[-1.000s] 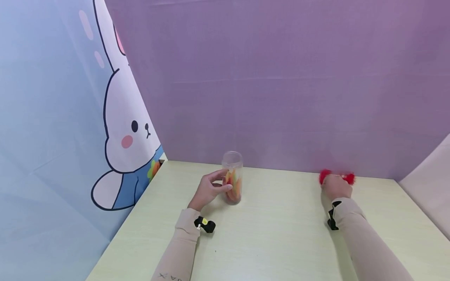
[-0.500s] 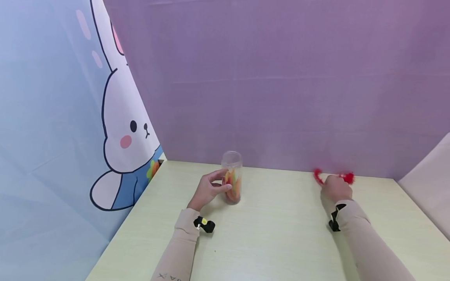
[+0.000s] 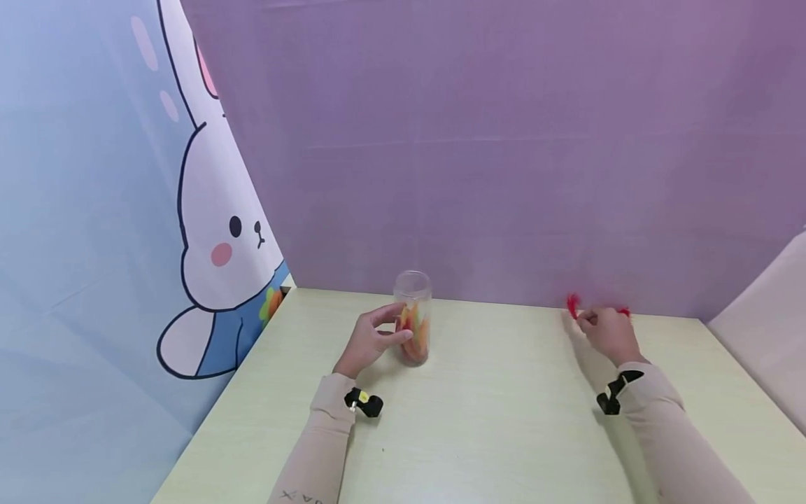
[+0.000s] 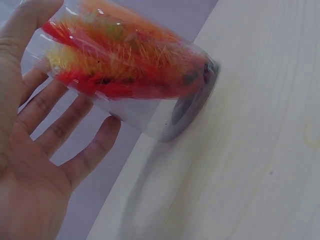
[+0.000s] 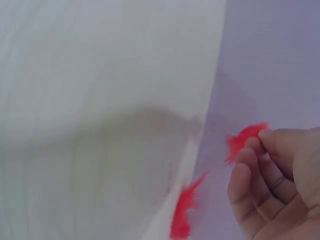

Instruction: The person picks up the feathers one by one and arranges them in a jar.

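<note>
A clear jar (image 3: 413, 285) stands upright on the table, left of the middle in the head view. Inside are several red, orange and yellow feathers (image 4: 120, 60). My left hand (image 3: 370, 341) holds the jar from the left, its thumb on one side and fingers reaching round the other. At the right of the head view, my right hand (image 3: 609, 334) pinches a red feather (image 5: 246, 139) between thumb and index finger, lifted near the back edge. A second red feather (image 5: 184, 212) lies by that edge, mostly hidden behind the right hand in the head view.
The pale wooden table (image 3: 478, 413) ends at a purple cloth (image 3: 491, 154) along its back. A blue cloth with a printed rabbit (image 3: 227, 231) hangs on the left, and a white cloth (image 3: 771, 322) on the right. Each wrist wears a small black camera.
The right hand has lifted one red feather and turned, its wrist shifting a little to the right. The other red feather is now more hidden. The left hand stays at the jar.
</note>
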Demonstrator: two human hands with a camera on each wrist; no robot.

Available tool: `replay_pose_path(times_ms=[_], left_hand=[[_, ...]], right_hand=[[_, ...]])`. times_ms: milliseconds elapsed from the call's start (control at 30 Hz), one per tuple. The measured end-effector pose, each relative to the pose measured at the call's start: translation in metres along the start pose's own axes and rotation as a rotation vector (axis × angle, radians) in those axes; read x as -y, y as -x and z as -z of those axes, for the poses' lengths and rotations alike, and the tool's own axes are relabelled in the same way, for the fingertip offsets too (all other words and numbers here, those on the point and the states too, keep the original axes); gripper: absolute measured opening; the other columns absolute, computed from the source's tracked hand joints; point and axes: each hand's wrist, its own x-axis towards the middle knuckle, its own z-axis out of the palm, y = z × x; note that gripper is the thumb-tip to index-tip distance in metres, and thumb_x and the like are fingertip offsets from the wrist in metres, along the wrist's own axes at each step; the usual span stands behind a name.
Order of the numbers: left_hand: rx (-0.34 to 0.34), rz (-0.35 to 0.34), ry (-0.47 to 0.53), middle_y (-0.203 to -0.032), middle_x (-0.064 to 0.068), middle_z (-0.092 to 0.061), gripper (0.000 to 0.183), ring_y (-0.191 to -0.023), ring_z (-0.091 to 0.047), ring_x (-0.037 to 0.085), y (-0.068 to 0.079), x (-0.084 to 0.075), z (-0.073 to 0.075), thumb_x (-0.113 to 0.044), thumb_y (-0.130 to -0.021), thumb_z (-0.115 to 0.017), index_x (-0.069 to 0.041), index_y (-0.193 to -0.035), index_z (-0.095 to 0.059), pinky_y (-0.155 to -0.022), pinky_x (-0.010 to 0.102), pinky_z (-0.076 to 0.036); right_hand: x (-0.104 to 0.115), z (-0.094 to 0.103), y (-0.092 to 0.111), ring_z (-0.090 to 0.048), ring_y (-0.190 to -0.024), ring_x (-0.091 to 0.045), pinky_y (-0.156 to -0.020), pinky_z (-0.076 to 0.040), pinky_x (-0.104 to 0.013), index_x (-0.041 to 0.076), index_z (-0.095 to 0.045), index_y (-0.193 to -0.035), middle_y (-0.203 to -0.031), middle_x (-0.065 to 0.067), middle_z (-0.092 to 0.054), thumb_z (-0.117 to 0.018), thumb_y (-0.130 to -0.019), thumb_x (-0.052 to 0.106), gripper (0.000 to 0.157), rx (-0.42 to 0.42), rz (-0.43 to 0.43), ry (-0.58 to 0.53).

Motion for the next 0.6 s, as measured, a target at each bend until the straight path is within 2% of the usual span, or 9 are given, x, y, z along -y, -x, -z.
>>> replay_pose_path(times_ms=[200,467,600], left_hand=[[0.004,-0.002,0.009,-0.135,-0.002,-0.069,0.059,-0.121,-0.064,0.021,0.0,0.001,0.001,-0.037,-0.082,-0.087,-0.027,-0.136,-0.066,-0.098,0.043,-0.059],[0.008,-0.004,0.02,-0.134,0.0,-0.069,0.059,-0.121,-0.064,0.022,0.003,0.001,0.003,-0.035,-0.082,-0.087,-0.026,-0.136,-0.066,-0.097,0.043,-0.059],[0.01,-0.01,0.023,-0.134,0.0,-0.069,0.059,-0.12,-0.064,0.022,0.004,0.0,0.004,-0.034,-0.083,-0.087,-0.025,-0.137,-0.066,-0.097,0.042,-0.059]], right_hand=[[0.013,0.008,0.001,-0.063,-0.067,-0.011,-0.054,-0.051,-0.026,-0.004,-0.073,-0.101,-0.085,-0.018,-0.075,-0.065,-0.097,0.012,0.018,0.017,0.008,-0.091],[0.04,0.019,0.007,-0.066,-0.068,-0.013,-0.057,-0.053,-0.028,-0.004,-0.074,-0.105,-0.087,-0.016,-0.076,-0.062,-0.098,0.012,0.021,0.033,-0.015,-0.115],[0.054,0.026,0.011,-0.067,-0.072,-0.013,-0.061,-0.053,-0.029,-0.001,-0.074,-0.106,-0.09,-0.015,-0.077,-0.062,-0.099,0.015,0.022,0.008,-0.006,-0.11]])
